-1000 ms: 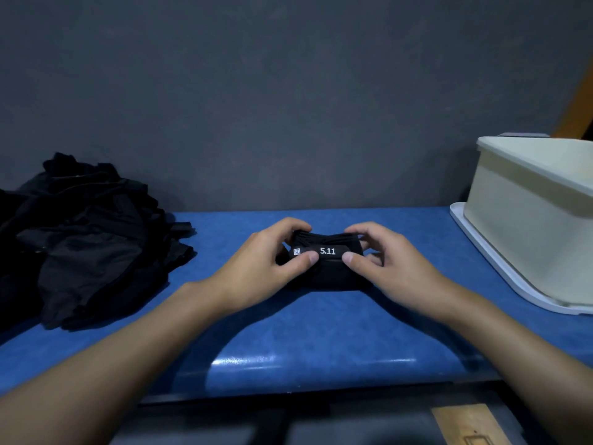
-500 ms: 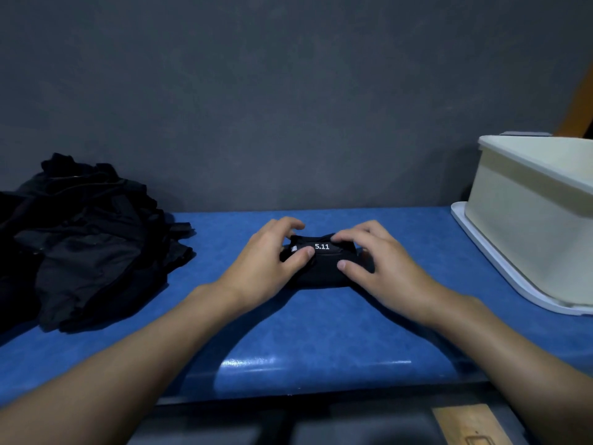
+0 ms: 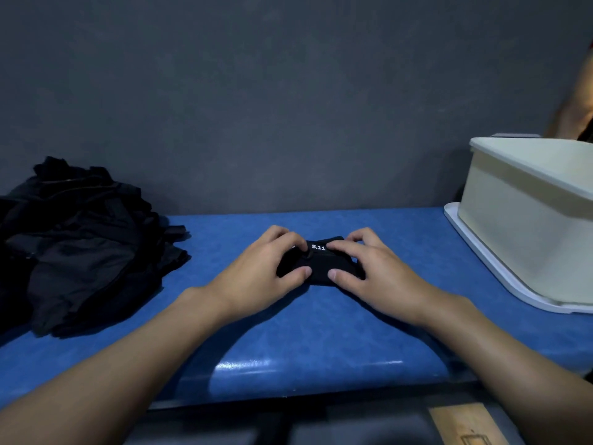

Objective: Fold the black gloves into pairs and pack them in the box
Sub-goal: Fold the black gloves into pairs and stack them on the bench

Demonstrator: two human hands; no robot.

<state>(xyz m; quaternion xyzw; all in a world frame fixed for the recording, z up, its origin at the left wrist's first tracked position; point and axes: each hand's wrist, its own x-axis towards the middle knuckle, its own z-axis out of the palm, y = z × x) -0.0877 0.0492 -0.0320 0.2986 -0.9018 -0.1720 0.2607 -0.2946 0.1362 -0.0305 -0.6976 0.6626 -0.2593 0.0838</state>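
- The folded glove pair [image 3: 317,266] lies as a tight black bundle on the blue table [image 3: 321,332], between the glove heap and the box, with its white 5.11 label [image 3: 318,247] facing up.
- The left hand [image 3: 266,271] and the right hand [image 3: 373,271] grip its two ends, fingers curled over the top and thumbs pressed against the near edge.
- This looks like the last squeeze of the fold. Even pressure from both ends should stop the layers springing open, and one hand ought to hold the pinch through the lift.
- The heap of loose black gloves [image 3: 80,245] sits well apart on the left.
- The cream box [image 3: 529,226] stands on the right on a white lid [image 3: 494,256]; its inside is hidden.
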